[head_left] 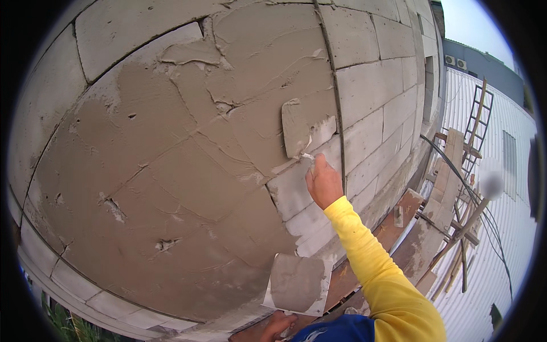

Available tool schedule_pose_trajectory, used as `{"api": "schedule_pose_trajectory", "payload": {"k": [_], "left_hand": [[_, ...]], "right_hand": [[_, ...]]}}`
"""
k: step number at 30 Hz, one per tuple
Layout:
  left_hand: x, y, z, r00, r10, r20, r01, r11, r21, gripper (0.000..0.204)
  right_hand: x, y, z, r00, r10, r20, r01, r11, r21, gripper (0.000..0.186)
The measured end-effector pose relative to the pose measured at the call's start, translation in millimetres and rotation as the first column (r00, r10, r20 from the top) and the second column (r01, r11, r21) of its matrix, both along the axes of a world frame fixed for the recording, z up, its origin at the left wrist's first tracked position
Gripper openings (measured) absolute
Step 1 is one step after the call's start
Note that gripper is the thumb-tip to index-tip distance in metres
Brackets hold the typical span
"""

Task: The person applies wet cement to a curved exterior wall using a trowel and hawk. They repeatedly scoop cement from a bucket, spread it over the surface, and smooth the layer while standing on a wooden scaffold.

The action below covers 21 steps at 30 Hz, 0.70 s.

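Observation:
My right hand, in a yellow sleeve, is closed round the handle of a trowel. The trowel's mortar-smeared blade lies against the block wall, at the right edge of a broad coat of wet grey mortar. Just below the blade, pale bare blocks show beside a vertical groove. Low in the view, my left hand grips a square white plasterer's hawk from its lower edge. A flat layer of mortar covers most of the hawk; its handle is largely hidden.
Wooden scaffold planks run along the wall on the right, with a small tool lying on one. Beyond them are poles, dark cables, a ladder and a corrugated metal roof. Plants show at lower left.

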<state>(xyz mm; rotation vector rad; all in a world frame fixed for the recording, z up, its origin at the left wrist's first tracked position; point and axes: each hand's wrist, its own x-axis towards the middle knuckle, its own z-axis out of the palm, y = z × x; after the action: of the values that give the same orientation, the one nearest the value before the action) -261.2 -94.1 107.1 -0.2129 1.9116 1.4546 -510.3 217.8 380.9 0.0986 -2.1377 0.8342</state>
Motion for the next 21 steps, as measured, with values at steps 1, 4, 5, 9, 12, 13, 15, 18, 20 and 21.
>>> {"api": "schedule_pose_trajectory", "payload": {"k": [1,4,5,9,12,13,15,18,20,21], "left_hand": [[0.9,-0.1,-0.6,0.999,0.031,-0.014,-0.031,0.999,0.016,0.012],[-9.6,15.2,16.0,0.998,0.037,-0.053,-0.035,0.999,0.038,0.013],[-11.7,16.9,35.5,0.997,0.020,-0.069,-0.020,1.000,0.003,0.012],[-14.2,5.4,25.1,0.991,0.026,-0.128,-0.027,1.000,-0.008,0.024],[-21.4,11.2,27.0,0.981,-0.014,-0.195,0.001,0.998,-0.066,0.039],[-24.7,12.3,31.3,0.967,-0.044,-0.250,0.025,0.996,-0.080,0.042],[-25.5,15.3,40.0,0.925,-0.110,-0.364,0.067,0.989,-0.130,0.050],[-29.5,30.4,51.8,0.802,-0.225,-0.553,0.088,0.961,-0.264,0.057],[-33.5,45.4,72.8,0.866,-0.282,-0.414,0.138,0.928,-0.346,0.063],[-34.7,50.0,82.5,0.891,-0.297,-0.343,0.154,0.909,-0.387,0.066]], "right_hand": [[7.0,-20.9,-13.1,0.998,-0.018,0.064,0.016,1.000,0.025,0.040],[35.7,-22.7,-84.8,0.981,0.005,0.194,-0.020,0.997,0.074,0.041],[48.4,-15.6,-110.0,0.969,0.054,0.241,-0.071,0.995,0.064,0.041],[144.0,27.2,-175.9,0.916,0.192,0.352,-0.217,0.976,0.033,0.042],[198.8,46.1,-161.7,0.847,0.310,0.431,-0.261,0.950,-0.172,0.044],[212.4,47.7,-163.1,0.798,0.365,0.480,-0.250,0.925,-0.288,0.044],[228.6,49.0,-161.9,0.728,0.299,0.617,-0.183,0.952,-0.245,0.047],[235.5,63.4,-233.3,0.817,0.102,0.568,-0.160,0.986,0.053,0.047],[241.2,55.8,-250.2,0.769,0.108,0.630,-0.177,0.983,0.048,0.047],[241.8,47.5,-259.5,0.767,0.146,0.624,-0.219,0.975,0.041,0.048]]}}
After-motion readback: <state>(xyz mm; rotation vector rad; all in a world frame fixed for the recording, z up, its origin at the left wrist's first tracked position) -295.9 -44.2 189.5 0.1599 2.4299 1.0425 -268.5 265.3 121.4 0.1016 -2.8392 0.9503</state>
